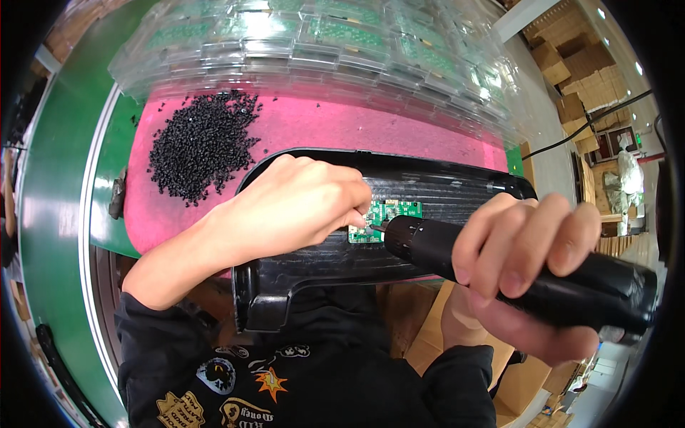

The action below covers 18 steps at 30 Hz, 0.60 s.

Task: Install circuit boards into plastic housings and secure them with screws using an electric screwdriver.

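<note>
A black electric screwdriver (442,246) lies in my right hand (528,264), its fingers wrapped round the body. The tool's bit points left and reaches the green circuit board (407,209). That board sits inside a long black plastic housing (321,267), on its ribbed inner face. Over the board's left part, my left hand (314,196) is closed with thumb and fingertips pinched close to the bit. Whatever those fingertips hold, if anything, is hidden.
A heap of small black screws (203,146) is spread on the pink mat (307,128) at the left. Stacked clear plastic trays (321,43) holding green boards stand at the back. A black cable (592,125) hangs at the right. Cardboard boxes (571,107) are piled beyond.
</note>
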Each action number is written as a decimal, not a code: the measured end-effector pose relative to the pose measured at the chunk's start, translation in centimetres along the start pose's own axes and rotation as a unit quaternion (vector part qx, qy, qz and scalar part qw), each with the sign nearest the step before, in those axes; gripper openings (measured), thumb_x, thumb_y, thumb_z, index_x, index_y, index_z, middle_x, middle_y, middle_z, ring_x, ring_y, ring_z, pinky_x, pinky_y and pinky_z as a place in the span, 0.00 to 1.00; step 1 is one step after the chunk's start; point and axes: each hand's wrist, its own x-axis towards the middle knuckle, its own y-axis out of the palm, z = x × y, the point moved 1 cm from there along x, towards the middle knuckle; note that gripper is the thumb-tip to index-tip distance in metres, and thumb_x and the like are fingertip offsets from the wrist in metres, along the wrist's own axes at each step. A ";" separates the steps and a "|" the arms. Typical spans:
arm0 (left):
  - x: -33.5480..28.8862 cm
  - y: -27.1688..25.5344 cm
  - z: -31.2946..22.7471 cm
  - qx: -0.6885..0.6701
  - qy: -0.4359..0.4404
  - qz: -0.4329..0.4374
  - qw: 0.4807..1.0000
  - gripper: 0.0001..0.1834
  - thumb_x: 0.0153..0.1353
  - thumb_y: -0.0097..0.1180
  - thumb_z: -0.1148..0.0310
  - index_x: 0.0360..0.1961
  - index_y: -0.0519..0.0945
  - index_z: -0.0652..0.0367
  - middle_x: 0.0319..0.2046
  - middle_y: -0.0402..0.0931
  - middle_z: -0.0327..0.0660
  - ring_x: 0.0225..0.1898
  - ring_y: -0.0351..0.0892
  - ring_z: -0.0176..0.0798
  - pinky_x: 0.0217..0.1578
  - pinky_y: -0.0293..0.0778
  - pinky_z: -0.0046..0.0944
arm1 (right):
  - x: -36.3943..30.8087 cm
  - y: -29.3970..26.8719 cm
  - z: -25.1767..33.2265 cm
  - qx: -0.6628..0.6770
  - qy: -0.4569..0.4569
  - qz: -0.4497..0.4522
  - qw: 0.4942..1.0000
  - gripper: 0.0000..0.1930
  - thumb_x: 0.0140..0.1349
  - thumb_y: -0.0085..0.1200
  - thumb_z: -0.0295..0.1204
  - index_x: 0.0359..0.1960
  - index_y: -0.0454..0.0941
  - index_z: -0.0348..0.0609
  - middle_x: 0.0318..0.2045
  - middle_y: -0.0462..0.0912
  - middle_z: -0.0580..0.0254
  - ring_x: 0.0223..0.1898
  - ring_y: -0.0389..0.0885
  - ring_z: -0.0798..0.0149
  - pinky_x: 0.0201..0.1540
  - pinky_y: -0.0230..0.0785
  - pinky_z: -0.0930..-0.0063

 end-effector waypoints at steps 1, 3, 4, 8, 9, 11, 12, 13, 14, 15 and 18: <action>-0.1 0.0 0.2 0.010 -0.016 -0.007 1.000 0.08 0.56 0.64 0.67 0.32 0.80 0.59 0.28 0.78 0.42 0.31 0.80 0.51 0.28 0.73 0.46 | 0.0 0.0 -0.3 0.013 0.029 0.011 0.999 0.31 0.51 0.70 0.53 0.37 0.66 0.43 0.24 0.73 0.65 0.12 0.70 0.73 0.14 0.67 0.79; -0.1 0.0 0.2 0.020 -0.032 -0.014 0.999 0.08 0.57 0.63 0.66 0.32 0.80 0.58 0.29 0.79 0.42 0.31 0.80 0.51 0.28 0.73 0.46 | -0.6 -0.1 -0.7 0.016 0.061 0.000 0.998 0.32 0.51 0.69 0.55 0.37 0.65 0.43 0.25 0.73 0.63 0.13 0.71 0.71 0.16 0.69 0.76; -0.1 0.0 0.1 0.023 -0.046 -0.021 0.998 0.08 0.59 0.62 0.65 0.32 0.80 0.59 0.29 0.79 0.42 0.31 0.80 0.52 0.28 0.73 0.47 | -0.7 -0.3 -0.8 0.010 0.079 0.009 0.997 0.32 0.52 0.69 0.55 0.37 0.65 0.43 0.25 0.73 0.63 0.14 0.72 0.70 0.18 0.69 0.75; -0.1 -0.2 -0.1 0.051 -0.084 -0.015 0.995 0.10 0.63 0.58 0.64 0.30 0.79 0.60 0.28 0.78 0.43 0.31 0.79 0.54 0.28 0.73 0.49 | -1.3 -0.5 -1.2 -0.016 0.144 0.011 0.989 0.32 0.53 0.68 0.57 0.38 0.66 0.42 0.26 0.73 0.63 0.16 0.74 0.69 0.22 0.70 0.73; 0.0 -0.1 -0.2 0.051 -0.084 -0.016 0.995 0.10 0.63 0.58 0.64 0.30 0.79 0.60 0.28 0.78 0.43 0.31 0.79 0.54 0.28 0.73 0.49 | -1.4 -0.3 -1.0 -0.016 0.145 0.012 0.989 0.32 0.53 0.68 0.57 0.38 0.66 0.42 0.26 0.73 0.63 0.16 0.74 0.69 0.22 0.70 0.73; 0.0 -0.1 -0.2 0.046 -0.083 -0.017 0.995 0.10 0.64 0.56 0.65 0.29 0.77 0.61 0.27 0.77 0.45 0.31 0.79 0.55 0.28 0.72 0.50 | -1.5 0.1 -0.7 -0.048 0.185 -0.008 0.981 0.33 0.53 0.67 0.58 0.38 0.66 0.42 0.26 0.73 0.63 0.18 0.74 0.68 0.23 0.70 0.72; 0.0 -0.1 -0.2 0.046 -0.083 -0.017 0.995 0.10 0.64 0.56 0.65 0.29 0.77 0.61 0.27 0.77 0.45 0.31 0.79 0.55 0.28 0.72 0.50 | -1.5 0.2 -0.9 -0.055 0.186 0.001 0.981 0.34 0.51 0.68 0.59 0.37 0.65 0.43 0.26 0.73 0.64 0.18 0.74 0.68 0.24 0.70 0.73; 0.0 -0.1 -0.2 0.040 -0.079 -0.022 0.996 0.10 0.63 0.57 0.65 0.30 0.76 0.61 0.27 0.77 0.45 0.32 0.79 0.56 0.28 0.72 0.50 | -1.5 0.1 -1.3 -0.050 0.179 0.030 0.982 0.34 0.50 0.68 0.59 0.37 0.66 0.43 0.26 0.74 0.64 0.19 0.74 0.69 0.24 0.69 0.74; 0.0 0.0 -0.2 0.035 -0.075 -0.028 0.996 0.09 0.62 0.57 0.66 0.31 0.76 0.61 0.28 0.76 0.46 0.32 0.78 0.56 0.28 0.72 0.50 | -1.3 0.0 -1.5 -0.058 0.179 0.065 0.980 0.34 0.50 0.68 0.60 0.37 0.66 0.43 0.26 0.74 0.64 0.19 0.75 0.69 0.24 0.69 0.74; -0.1 -0.1 -0.2 0.035 -0.077 -0.028 0.996 0.09 0.62 0.57 0.66 0.31 0.76 0.61 0.28 0.76 0.46 0.32 0.78 0.56 0.28 0.72 0.50 | -1.1 0.0 -1.8 -0.065 0.181 0.100 0.976 0.35 0.49 0.69 0.60 0.37 0.66 0.43 0.26 0.74 0.64 0.19 0.75 0.69 0.24 0.69 0.75; -0.2 -0.2 -0.1 0.015 -0.076 -0.035 0.996 0.09 0.59 0.59 0.66 0.33 0.75 0.61 0.29 0.76 0.46 0.33 0.78 0.57 0.28 0.72 0.51 | -0.9 0.7 -1.8 -0.081 0.236 0.065 0.966 0.35 0.50 0.68 0.61 0.38 0.67 0.43 0.25 0.72 0.65 0.18 0.72 0.71 0.23 0.67 0.76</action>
